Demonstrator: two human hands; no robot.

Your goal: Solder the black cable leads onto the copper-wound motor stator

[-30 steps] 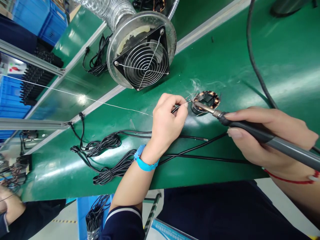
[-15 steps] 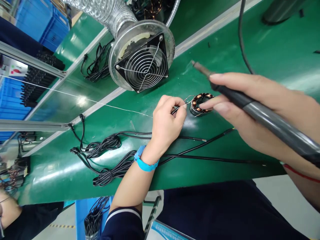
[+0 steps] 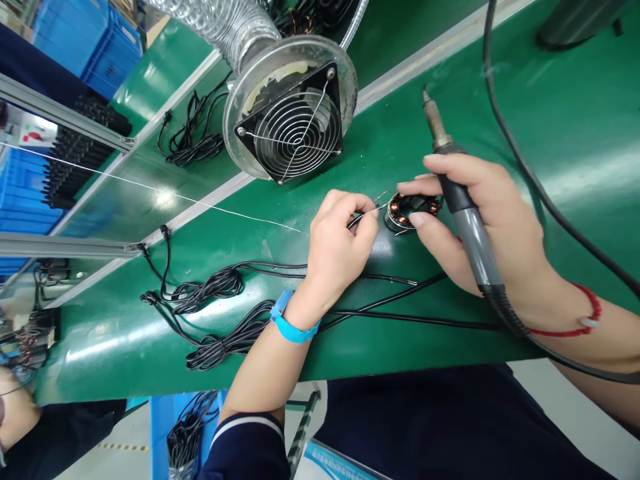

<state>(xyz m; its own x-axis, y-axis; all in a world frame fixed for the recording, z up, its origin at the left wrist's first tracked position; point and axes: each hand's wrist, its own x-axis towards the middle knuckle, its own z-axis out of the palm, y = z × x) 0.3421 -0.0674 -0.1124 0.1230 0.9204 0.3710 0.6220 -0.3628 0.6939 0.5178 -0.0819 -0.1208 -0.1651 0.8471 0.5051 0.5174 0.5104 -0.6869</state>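
Observation:
A small round stator (image 3: 411, 208) wound with copper coils lies on the green bench top (image 3: 560, 133). My left hand (image 3: 340, 250), with a blue band at the wrist, pinches a thin black wire lead and solder wire (image 3: 200, 203) right beside the stator's left edge. My right hand (image 3: 480, 227) is closed round the grey soldering iron (image 3: 463, 207), whose tip points up and away from the stator, while its thumb and forefinger touch the stator's near and far sides.
A caged extraction fan (image 3: 293, 130) on a ribbed silver hose stands just behind the stator. Bundles of black cable (image 3: 215, 287) lie at the left of the bench. The iron's cord (image 3: 505, 113) runs off to the back. Another person's sleeve (image 3: 55, 433) shows at bottom left.
The iron's tip has come off the stator and swung up and back. My right hand's fingers have moved onto the stator. My left hand has kept its pinch in place.

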